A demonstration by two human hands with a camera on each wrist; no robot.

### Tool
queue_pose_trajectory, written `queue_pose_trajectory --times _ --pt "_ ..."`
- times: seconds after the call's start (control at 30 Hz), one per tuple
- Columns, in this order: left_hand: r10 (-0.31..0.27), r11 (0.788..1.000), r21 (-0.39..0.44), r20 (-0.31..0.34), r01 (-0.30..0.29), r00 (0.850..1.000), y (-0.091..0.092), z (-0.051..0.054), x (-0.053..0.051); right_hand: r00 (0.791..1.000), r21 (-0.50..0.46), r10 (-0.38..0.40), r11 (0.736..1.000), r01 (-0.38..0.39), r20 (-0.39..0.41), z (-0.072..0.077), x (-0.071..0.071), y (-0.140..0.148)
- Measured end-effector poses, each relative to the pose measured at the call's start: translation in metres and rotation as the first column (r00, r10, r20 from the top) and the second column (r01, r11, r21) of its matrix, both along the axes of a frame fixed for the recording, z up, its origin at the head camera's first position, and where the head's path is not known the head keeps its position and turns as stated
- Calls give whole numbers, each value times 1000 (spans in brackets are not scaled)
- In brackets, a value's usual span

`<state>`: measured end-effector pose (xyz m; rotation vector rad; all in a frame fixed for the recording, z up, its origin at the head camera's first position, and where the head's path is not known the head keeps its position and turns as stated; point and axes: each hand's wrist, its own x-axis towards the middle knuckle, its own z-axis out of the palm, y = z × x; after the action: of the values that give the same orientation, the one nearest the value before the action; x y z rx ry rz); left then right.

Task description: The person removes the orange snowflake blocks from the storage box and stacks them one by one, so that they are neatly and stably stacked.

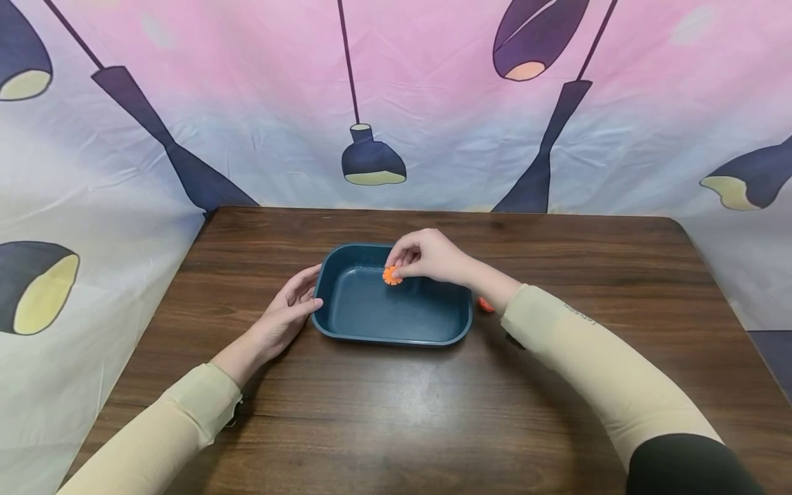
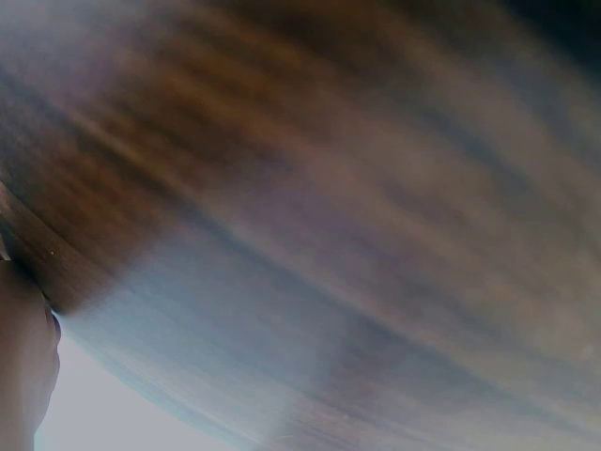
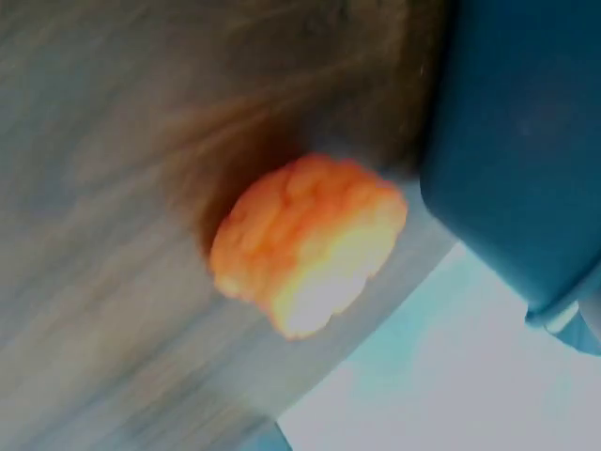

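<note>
A dark blue rectangular tray (image 1: 371,313) with rounded corners and raised walls sits on the table. At its left end my left hand (image 1: 289,311) grips the wall, thumb over the rim and fingers along the outside. Over the tray's far part, my right hand (image 1: 430,256) pinches a small round orange slice with a notched edge (image 1: 391,276), like a carrot slice. Just right of the tray, partly hidden by my right forearm, lies an orange-red lumpy piece (image 1: 486,304). The right wrist view shows this lumpy piece (image 3: 310,244) close up, near the tray's outer wall (image 3: 516,141).
The brown wood-grain table (image 1: 396,412) extends around the tray on all sides. Behind it hangs a cloth backdrop (image 1: 278,82) printed with lamps. The left wrist view is mostly blurred tabletop (image 2: 282,188), with a bit of hand at its left edge.
</note>
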<state>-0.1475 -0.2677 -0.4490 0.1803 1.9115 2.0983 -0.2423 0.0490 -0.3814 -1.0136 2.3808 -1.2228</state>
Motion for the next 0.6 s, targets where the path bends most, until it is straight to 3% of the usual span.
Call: queue_pose_trajectory --times 0.37,0.6 --pt "2 1000 -1 -4 -2 1000 -2 1 1 992 -47 -105 993 109 72 14 8 40" --pt "0 1000 3 -11 0 1000 -1 -2 -1 985 -46 -166 985 168 45 16 14 78"
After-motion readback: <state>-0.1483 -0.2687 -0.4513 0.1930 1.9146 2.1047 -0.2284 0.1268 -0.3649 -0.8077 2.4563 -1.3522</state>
